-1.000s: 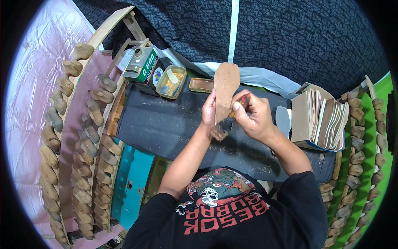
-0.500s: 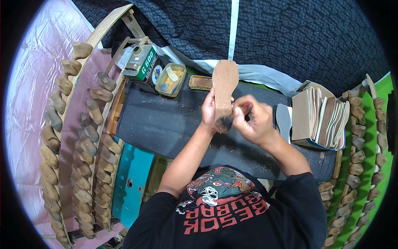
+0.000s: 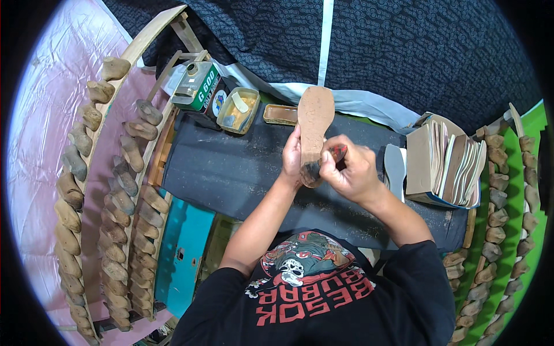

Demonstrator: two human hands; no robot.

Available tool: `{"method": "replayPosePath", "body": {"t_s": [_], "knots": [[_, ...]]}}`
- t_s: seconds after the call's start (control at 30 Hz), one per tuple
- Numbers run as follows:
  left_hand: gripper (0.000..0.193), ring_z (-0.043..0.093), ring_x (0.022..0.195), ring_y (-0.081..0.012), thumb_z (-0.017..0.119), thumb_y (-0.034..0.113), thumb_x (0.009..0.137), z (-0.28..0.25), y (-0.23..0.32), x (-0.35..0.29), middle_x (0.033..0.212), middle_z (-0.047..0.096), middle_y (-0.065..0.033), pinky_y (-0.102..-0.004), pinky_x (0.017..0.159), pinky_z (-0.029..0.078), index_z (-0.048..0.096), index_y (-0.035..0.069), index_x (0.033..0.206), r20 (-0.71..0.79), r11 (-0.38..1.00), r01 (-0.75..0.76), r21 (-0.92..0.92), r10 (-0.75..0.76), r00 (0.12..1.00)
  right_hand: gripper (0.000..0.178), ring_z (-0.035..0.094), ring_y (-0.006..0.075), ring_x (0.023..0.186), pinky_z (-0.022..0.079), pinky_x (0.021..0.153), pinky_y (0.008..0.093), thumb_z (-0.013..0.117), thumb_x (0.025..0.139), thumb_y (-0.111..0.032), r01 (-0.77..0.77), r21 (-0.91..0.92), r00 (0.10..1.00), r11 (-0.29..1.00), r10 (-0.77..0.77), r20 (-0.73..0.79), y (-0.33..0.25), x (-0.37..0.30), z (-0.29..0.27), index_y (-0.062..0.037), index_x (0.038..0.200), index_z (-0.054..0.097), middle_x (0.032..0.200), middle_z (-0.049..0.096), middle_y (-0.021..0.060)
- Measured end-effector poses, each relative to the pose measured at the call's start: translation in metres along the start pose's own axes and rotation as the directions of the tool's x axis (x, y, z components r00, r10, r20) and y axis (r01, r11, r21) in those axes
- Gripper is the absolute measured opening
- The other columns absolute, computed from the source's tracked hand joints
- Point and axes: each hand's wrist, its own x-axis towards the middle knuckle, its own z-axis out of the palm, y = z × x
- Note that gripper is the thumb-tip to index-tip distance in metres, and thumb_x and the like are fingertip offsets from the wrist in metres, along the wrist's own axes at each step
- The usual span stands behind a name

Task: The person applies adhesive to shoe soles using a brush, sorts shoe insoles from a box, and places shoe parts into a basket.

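- The dark counter (image 3: pixel 231 173) runs across the middle of the view, dusted with pale crumbs, with a patterned dark cloth (image 3: pixel 404 52) hanging behind it.
- Curved wooden racks (image 3: pixel 124 190) on the person's left carry rows of wooden shoe lasts; more lasts (image 3: pixel 496 230) stand in rows on the right, over a green surface.
- An open box of stacked flat insoles (image 3: pixel 447 161) sits on the counter just right of the hands, with a single pale insole (image 3: pixel 395 167) lying beside it.
- A green glue tin (image 3: pixel 199 86), a small open tin of yellowish paste (image 3: pixel 238 111) and a shallow brown tray (image 3: pixel 281 114) stand at the counter's far edge.
- The tan sole piece (image 3: pixel 315 118) is held upright above the counter, heel end down between both hands. It looks thin, light and fairly stiff yet bendable, with a matte, grippy face; the narrow waist and heel seem the surest place to hold it.
- The left hand (image 3: pixel 292 158) has its fingers closed around the sole's lower left edge.
- The right hand (image 3: pixel 352 173) has its fingers closed on a small red-handled tool (image 3: pixel 336 153), pressed at the sole's heel; its working tip is hidden.
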Motion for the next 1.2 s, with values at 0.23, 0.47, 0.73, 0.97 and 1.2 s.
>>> {"method": "replayPosePath", "body": {"t_s": [0.23, 0.47, 0.73, 0.97, 1.2], "knots": [[0.053, 0.059, 0.124, -0.0282, 0.035, 0.04, 0.108, 0.027, -0.011, 0.002, 0.137, 0.059, -0.015, -0.0442, 0.11, 0.046, 0.048, 0.004, 0.144, -0.294, 0.996, -0.024, 0.091, 0.05, 0.954, 0.014, 0.065, 0.026, 0.054, 0.051, 0.052, 0.036, 0.071, 0.085, -0.008, -0.003, -0.119, 0.995, 0.993, -0.009, -0.096, 0.011, 0.01, -0.004, -0.0017, 0.092, 0.061, 0.064, 0.06, 0.0114], [0.053, 0.069, 0.097, -0.0247, 0.029, 0.044, 0.109, 0.001, -0.002, -0.008, 0.104, 0.069, -0.0135, -0.0419, 0.092, 0.056, 0.057, 0.003, 0.129, -0.158, 0.994, 0.041, 0.098, -0.026, 0.987, 0.013, 0.064, 0.0243, 0.055, 0.052, 0.054, 0.035, 0.071, 0.081, -0.003, 0.165, -0.04, 0.986, 0.986, -0.165, -0.011, -0.007, -0.013, 0.004, -0.0007, 0.091, 0.062, 0.07, 0.062, 0.01], [0.052, 0.067, 0.103, -0.0259, 0.033, 0.044, 0.109, 0.029, -0.012, -0.001, 0.116, 0.067, -0.0142, -0.0412, 0.094, 0.054, 0.054, 0.005, 0.136, -0.351, 0.994, 0.002, 0.109, 0.036, 0.936, 0.012, 0.062, 0.0234, 0.051, 0.05, 0.051, 0.0349, 0.071, 0.085, -0.008, 0.049, -0.127, 0.988, 0.991, -0.067, -0.142, 0.005, -0.003, -0.006, -0.0025, 0.092, 0.063, 0.065, 0.059, 0.0081], [0.051, 0.069, 0.08, -0.0247, 0.037, 0.047, 0.107, 0.012, -0.005, -0.004, 0.094, 0.071, -0.0167, -0.037, 0.075, 0.059, 0.06, 0.006, 0.127, -0.344, 0.981, -0.022, 0.19, 0.088, 0.935, 0.009, 0.064, 0.0212, 0.052, 0.051, 0.052, 0.0335, 0.069, 0.085, -0.005, 0.045, -0.086, 0.996, 0.995, -0.051, -0.067, -0.01, -0.027, -0.009, -0.0029, 0.091, 0.063, 0.065, 0.061, 0.0067], [0.048, 0.07, 0.092, -0.0242, 0.038, 0.044, 0.108, 0.02, -0.019, 0.0, 0.11, 0.07, -0.0135, -0.0388, 0.085, 0.058, 0.059, 0.008, 0.13, -0.403, 0.986, -0.051, 0.158, 0.112, 0.909, 0.01, 0.063, 0.019, 0.05, 0.05, 0.05, 0.032, 0.068, 0.088, -0.007, -0.036, -0.243, 0.978, 0.969, -0.015, -0.208, 0.011, -0.001, -0.025, -0.0033, 0.092, 0.06, 0.062, 0.06, 0.0063]]}}
